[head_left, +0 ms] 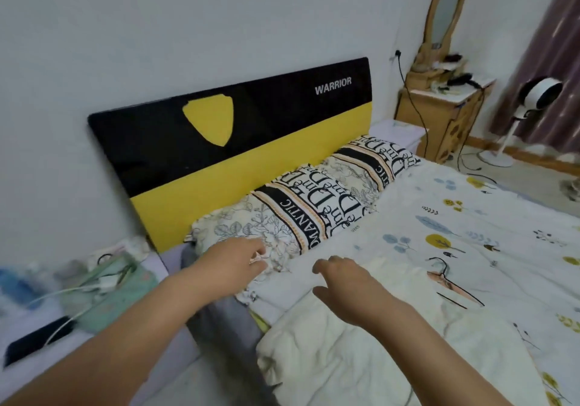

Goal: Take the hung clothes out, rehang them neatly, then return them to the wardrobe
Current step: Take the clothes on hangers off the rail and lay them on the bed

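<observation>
Both hands hover apart, holding nothing: left hand [238, 256], right hand [345, 280] above the cream garment [361, 358]; best spread it flat before reaching right for the hanger [452, 283].

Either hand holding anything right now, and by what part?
Right hand holds nothing, hovering above the cream garment. Left hand fingers seem to pinch something small and pale; unclear what.

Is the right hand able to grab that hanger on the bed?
Probably yes. The right hand hovers open above the cream garment, and the hanger lies uncovered on the bedspread just to its right, with nothing between them.
</observation>
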Tool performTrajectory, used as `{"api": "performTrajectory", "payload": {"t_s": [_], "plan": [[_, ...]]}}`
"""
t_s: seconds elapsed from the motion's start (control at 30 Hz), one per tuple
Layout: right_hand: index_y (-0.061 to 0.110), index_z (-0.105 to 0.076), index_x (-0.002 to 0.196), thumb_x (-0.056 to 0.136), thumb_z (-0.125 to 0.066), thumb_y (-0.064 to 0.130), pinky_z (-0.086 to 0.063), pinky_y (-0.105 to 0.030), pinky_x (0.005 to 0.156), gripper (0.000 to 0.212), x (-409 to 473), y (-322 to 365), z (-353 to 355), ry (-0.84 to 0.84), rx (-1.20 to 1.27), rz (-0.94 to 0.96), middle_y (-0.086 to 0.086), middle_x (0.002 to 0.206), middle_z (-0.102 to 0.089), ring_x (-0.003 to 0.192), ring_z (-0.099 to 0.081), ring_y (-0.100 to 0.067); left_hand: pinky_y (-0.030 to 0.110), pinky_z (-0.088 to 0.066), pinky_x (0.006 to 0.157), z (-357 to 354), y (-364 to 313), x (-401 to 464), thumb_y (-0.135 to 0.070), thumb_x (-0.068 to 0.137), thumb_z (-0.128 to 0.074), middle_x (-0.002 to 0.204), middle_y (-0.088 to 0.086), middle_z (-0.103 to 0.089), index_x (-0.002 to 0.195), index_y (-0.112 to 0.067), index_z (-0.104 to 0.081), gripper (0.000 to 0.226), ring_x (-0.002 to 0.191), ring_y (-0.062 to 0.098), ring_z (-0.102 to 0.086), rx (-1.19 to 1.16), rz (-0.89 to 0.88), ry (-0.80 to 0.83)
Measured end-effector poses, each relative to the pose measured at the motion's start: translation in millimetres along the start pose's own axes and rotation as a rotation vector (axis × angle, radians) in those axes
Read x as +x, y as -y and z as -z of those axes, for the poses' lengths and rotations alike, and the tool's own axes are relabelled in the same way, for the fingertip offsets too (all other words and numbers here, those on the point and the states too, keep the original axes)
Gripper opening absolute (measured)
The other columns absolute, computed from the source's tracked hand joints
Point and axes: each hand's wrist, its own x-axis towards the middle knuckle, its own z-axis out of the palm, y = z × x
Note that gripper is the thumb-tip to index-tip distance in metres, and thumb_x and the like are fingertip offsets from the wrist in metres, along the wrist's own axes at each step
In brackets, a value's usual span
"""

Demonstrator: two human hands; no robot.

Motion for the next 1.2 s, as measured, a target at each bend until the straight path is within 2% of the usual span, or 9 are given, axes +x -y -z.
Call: {"api": "performTrajectory", "payload": {"t_s": [0.13, 0.27, 0.43, 0.53, 0.77, 0.87, 1.0, 1.13, 1.2], "plan": [[0.012, -0.048, 0.126, 0.094, -0.048, 0.028, -0.042, -0.036, 0.094, 0.036, 6, 77, 4, 0.026, -0.013, 0.181, -0.011, 0.127, -0.051, 0.119, -0.046, -0.028, 0.026, -0.041, 0.083, 26, 53, -59, -0.039, 0.094, -0.045, 0.123, 0.0, -0.057, 0.123, -0.023, -0.052, 0.034, 0.107, 0.017, -0.054, 0.008, 0.127, 0.024], [0.013, -0.045, 0.129, 0.095, -0.047, 0.027, -0.042, -0.036, 0.095, 0.037, 17, 140, 13, 0.064, -0.08, 0.378, -0.012, 0.127, -0.05, 0.118, -0.047, -0.029, 0.026, -0.041, 0.089, 44, 92, -117, -0.037, 0.093, -0.046, 0.124, -0.001, -0.057, 0.121, -0.023, -0.054, 0.032, 0.11, 0.018, -0.053, -0.001, 0.289, -0.067], [0.009, -0.05, 0.119, 0.092, -0.049, 0.023, -0.045, -0.039, 0.089, 0.03, 25, 213, 21, 0.124, -0.129, 0.61, -0.014, 0.119, -0.053, 0.113, -0.05, -0.032, 0.026, -0.041, 0.091, 55, 126, -193, -0.038, 0.093, -0.047, 0.127, -0.001, -0.056, 0.123, -0.025, -0.053, 0.034, 0.113, 0.019, -0.054, -0.059, 0.548, -0.17], [0.012, -0.05, 0.121, 0.092, -0.05, 0.026, -0.045, -0.039, 0.092, 0.032, 24, 251, 18, 0.131, -0.143, 0.749, -0.011, 0.123, -0.054, 0.116, -0.049, -0.029, 0.032, -0.042, 0.09, 56, 134, -241, -0.038, 0.093, -0.046, 0.121, 0.002, -0.059, 0.116, -0.022, -0.056, 0.03, 0.11, 0.022, -0.053, -0.041, 0.701, -0.212], [0.017, -0.044, 0.132, 0.095, -0.046, 0.03, -0.04, -0.034, 0.095, 0.039, -22, 335, 3, 0.194, -0.196, 1.077, -0.009, 0.133, -0.049, 0.12, -0.047, -0.027, 0.024, -0.038, 0.084, 40, 130, -362, -0.038, 0.093, -0.045, 0.125, 0.0, -0.056, 0.124, -0.022, -0.051, 0.035, 0.108, 0.015, -0.052, -0.13, 1.017, -0.282], [0.015, -0.043, 0.131, 0.096, -0.045, 0.029, -0.04, -0.034, 0.095, 0.038, -54, 371, -5, 0.229, -0.229, 1.202, -0.01, 0.132, -0.049, 0.12, -0.047, -0.027, 0.025, -0.039, 0.089, 32, 120, -417, -0.038, 0.095, -0.044, 0.128, -0.001, -0.054, 0.125, -0.022, -0.05, 0.035, 0.111, 0.016, -0.05, -0.17, 1.127, -0.307], [0.022, -0.04, 0.134, 0.097, -0.043, 0.033, -0.04, -0.025, 0.074, 0.039, -103, 423, -19, 0.204, -0.214, 1.333, -0.004, 0.131, -0.048, 0.119, -0.047, -0.023, 0.023, -0.037, 0.092, 23, 107, -492, -0.041, 0.095, -0.044, 0.132, -0.002, -0.05, 0.132, -0.023, -0.045, 0.041, 0.116, 0.015, -0.049, -0.201, 1.274, -0.353], [0.02, -0.038, 0.136, 0.096, -0.044, 0.031, -0.038, -0.032, 0.095, 0.042, -157, 480, -36, 0.258, -0.168, 1.441, -0.006, 0.132, -0.046, 0.121, -0.044, -0.025, 0.023, -0.042, 0.084, 21, 102, -573, -0.041, 0.093, -0.047, 0.125, -0.002, -0.056, 0.127, -0.024, -0.05, 0.038, 0.103, 0.012, -0.053, -0.21, 1.374, -0.43], [0.019, -0.038, 0.136, 0.097, -0.044, 0.03, -0.038, -0.032, 0.097, 0.041, -185, 509, -40, 0.271, -0.158, 1.493, -0.007, 0.132, -0.046, 0.121, -0.044, -0.025, 0.022, -0.043, 0.085, 21, 101, -613, -0.039, 0.093, -0.048, 0.124, -0.003, -0.057, 0.128, -0.023, -0.05, 0.038, 0.106, 0.012, -0.054, -0.203, 1.428, -0.446]]}}
